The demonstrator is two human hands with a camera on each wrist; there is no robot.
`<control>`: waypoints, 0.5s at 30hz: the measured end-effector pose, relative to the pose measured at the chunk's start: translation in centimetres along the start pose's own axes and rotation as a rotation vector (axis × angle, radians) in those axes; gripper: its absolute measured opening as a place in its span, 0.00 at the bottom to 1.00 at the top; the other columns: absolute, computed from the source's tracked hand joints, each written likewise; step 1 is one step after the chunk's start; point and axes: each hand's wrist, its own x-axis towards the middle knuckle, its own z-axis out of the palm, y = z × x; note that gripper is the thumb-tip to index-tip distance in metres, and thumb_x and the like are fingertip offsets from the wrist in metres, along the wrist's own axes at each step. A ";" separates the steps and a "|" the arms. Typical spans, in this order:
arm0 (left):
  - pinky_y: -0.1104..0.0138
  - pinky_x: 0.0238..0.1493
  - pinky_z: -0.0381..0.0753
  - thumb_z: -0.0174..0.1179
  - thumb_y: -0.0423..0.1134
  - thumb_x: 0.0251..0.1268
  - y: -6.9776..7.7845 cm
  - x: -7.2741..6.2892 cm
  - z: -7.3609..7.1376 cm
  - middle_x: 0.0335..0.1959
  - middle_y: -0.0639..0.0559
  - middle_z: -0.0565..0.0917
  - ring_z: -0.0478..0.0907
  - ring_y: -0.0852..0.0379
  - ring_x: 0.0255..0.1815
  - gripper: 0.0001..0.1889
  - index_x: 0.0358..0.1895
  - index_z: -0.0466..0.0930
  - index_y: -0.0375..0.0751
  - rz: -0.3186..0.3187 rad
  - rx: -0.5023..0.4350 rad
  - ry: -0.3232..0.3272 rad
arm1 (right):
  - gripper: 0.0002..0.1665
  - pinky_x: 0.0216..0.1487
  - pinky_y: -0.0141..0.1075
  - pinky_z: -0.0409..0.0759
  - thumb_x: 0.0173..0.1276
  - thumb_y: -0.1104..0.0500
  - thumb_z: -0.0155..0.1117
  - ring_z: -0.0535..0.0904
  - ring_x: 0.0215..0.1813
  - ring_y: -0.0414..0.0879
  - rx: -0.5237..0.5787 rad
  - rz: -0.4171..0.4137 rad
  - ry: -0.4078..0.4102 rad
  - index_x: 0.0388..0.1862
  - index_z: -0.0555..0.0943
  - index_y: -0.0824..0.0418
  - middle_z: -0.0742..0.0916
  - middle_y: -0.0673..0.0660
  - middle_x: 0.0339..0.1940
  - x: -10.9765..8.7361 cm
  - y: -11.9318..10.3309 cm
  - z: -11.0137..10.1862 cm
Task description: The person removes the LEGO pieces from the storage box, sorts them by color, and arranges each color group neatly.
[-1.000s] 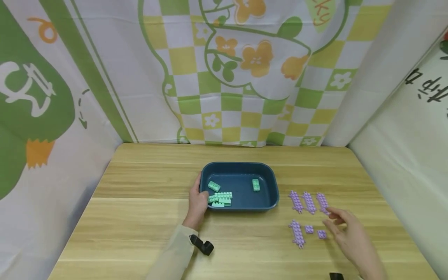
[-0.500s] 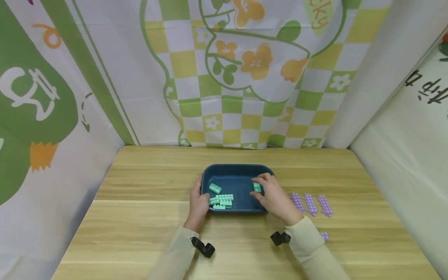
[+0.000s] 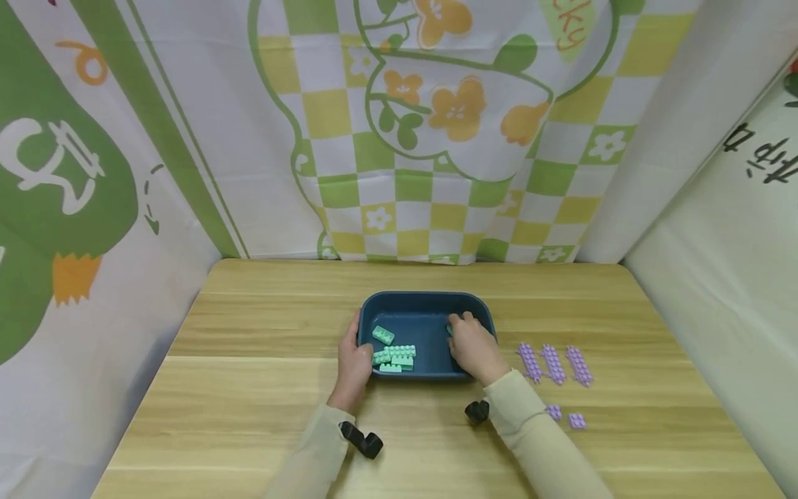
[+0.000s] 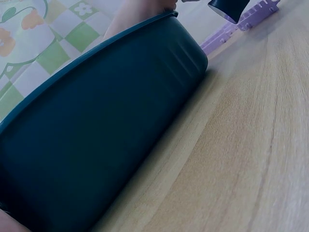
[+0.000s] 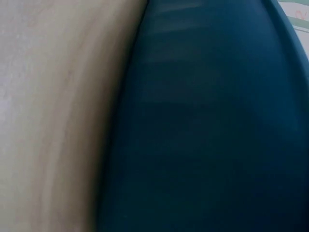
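Observation:
A dark blue plastic tray (image 3: 427, 301) sits on the wooden table. My left hand (image 3: 354, 365) grips its left end, thumb over the near-left rim. Inside the right end, my right hand (image 3: 476, 346) pinches a green toy brick (image 3: 449, 330), mostly hidden behind the fingers. Several more green bricks (image 3: 399, 352) lie in the tray's near-left part, with one green brick (image 3: 383, 335) a little apart behind them. The left wrist view is mostly the tray's outer wall (image 4: 96, 121); the right wrist view has the same wall (image 5: 193, 121) close up, with neither brick in sight.
Right of the tray, three long purple bricks (image 3: 552, 364) lie in a row. Nearer me are two small purple bricks, one (image 3: 576, 421) in full view and one (image 3: 553, 412) partly behind my right sleeve. A patterned curtain (image 3: 411, 208) hangs behind the table.
My right hand has moved left from beside the purple bricks into the tray's right end, and its fingers have come together round the green brick there. The left hand keeps its hold.

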 end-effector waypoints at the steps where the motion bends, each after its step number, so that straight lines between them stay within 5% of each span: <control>1: 0.53 0.73 0.48 0.41 0.16 0.50 0.0 0.0 0.0 0.76 0.45 0.56 0.48 0.48 0.76 0.42 0.76 0.54 0.38 0.002 0.001 0.000 | 0.18 0.39 0.50 0.81 0.63 0.66 0.65 0.80 0.41 0.60 0.002 -0.003 0.009 0.52 0.80 0.67 0.81 0.66 0.42 0.0 0.0 0.0; 6: 0.53 0.73 0.48 0.41 0.16 0.50 -0.1 0.1 0.1 0.76 0.45 0.56 0.48 0.48 0.76 0.42 0.76 0.53 0.37 0.008 0.012 -0.010 | 0.20 0.32 0.46 0.80 0.65 0.67 0.60 0.79 0.39 0.56 0.023 -0.036 0.075 0.56 0.80 0.64 0.81 0.64 0.42 -0.2 0.0 -0.1; 10: 0.53 0.73 0.49 0.41 0.16 0.50 0.0 0.0 0.0 0.76 0.45 0.56 0.48 0.48 0.76 0.42 0.76 0.54 0.36 0.010 0.015 -0.008 | 0.25 0.21 0.39 0.71 0.69 0.67 0.54 0.73 0.27 0.50 0.063 -0.069 0.146 0.65 0.75 0.60 0.80 0.61 0.38 -0.8 -0.3 -0.6; 15: 0.53 0.73 0.49 0.42 0.16 0.48 0.1 -0.1 -0.1 0.76 0.43 0.57 0.48 0.47 0.76 0.43 0.75 0.55 0.35 0.016 0.007 0.006 | 0.23 0.30 0.39 0.74 0.78 0.62 0.41 0.73 0.32 0.45 0.315 -0.072 0.161 0.68 0.69 0.57 0.79 0.58 0.42 -2.1 -0.7 -1.9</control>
